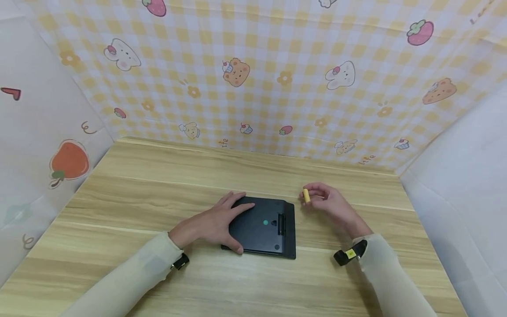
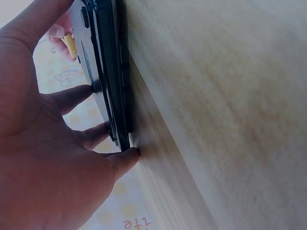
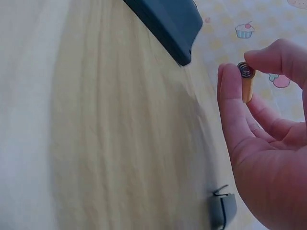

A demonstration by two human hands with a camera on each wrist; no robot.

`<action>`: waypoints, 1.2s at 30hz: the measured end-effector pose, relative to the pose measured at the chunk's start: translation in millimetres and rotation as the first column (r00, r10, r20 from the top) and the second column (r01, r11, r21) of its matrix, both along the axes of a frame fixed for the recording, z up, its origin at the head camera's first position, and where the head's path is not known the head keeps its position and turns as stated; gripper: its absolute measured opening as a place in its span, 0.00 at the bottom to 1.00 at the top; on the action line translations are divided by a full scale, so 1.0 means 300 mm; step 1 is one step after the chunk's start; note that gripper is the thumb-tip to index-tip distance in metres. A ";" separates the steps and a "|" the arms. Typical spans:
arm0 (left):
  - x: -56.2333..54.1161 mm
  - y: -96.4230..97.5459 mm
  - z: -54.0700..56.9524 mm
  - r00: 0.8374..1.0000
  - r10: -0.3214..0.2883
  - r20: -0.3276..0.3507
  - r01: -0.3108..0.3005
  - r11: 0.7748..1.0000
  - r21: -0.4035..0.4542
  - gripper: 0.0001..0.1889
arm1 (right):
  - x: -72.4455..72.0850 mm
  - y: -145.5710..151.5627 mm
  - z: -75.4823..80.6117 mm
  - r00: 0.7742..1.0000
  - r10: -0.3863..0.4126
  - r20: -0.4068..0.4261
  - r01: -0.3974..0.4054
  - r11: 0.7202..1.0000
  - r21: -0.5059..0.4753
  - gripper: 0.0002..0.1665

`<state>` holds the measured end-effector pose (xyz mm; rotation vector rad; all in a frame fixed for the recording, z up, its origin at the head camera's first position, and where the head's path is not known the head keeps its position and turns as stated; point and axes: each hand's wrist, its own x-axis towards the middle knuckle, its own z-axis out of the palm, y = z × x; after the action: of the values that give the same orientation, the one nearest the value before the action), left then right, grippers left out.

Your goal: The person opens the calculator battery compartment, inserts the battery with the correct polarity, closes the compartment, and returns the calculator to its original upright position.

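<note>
A black calculator [image 1: 257,226] lies back side up on the wooden table, with a dark battery slot [image 1: 281,224] showing near its right end. Spread over its left part, my left hand [image 1: 215,222] grips it, thumb at the near edge and fingers toward the far edge. In the left wrist view, one fingertip of that hand [image 2: 57,124] reaches down to the table beside the casing. Right of the calculator, my right hand [image 1: 326,202] pinches a small yellow battery [image 3: 247,86] between thumb and fingers. One end of the battery faces the right wrist camera.
A small dark piece [image 3: 224,211] with a thin wire-like loop lies beyond my right hand in the right wrist view. Behind the wooden table [image 1: 158,198] hangs a yellow checked cloth [image 1: 261,105], with white cloth walls [image 1: 39,110] at both sides.
</note>
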<state>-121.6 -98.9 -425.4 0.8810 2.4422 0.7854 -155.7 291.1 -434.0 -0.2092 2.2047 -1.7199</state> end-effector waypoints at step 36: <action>0.000 -0.001 0.000 1.000 0.001 0.005 0.000 1.000 -0.013 0.62 | 0.064 -0.111 0.035 0.987 0.157 0.018 -0.158 0.983 0.091 0.12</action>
<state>-121.6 -99.2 -425.4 0.8729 2.4408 0.7705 -136.4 257.7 -423.4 -0.3417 2.1904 -1.5283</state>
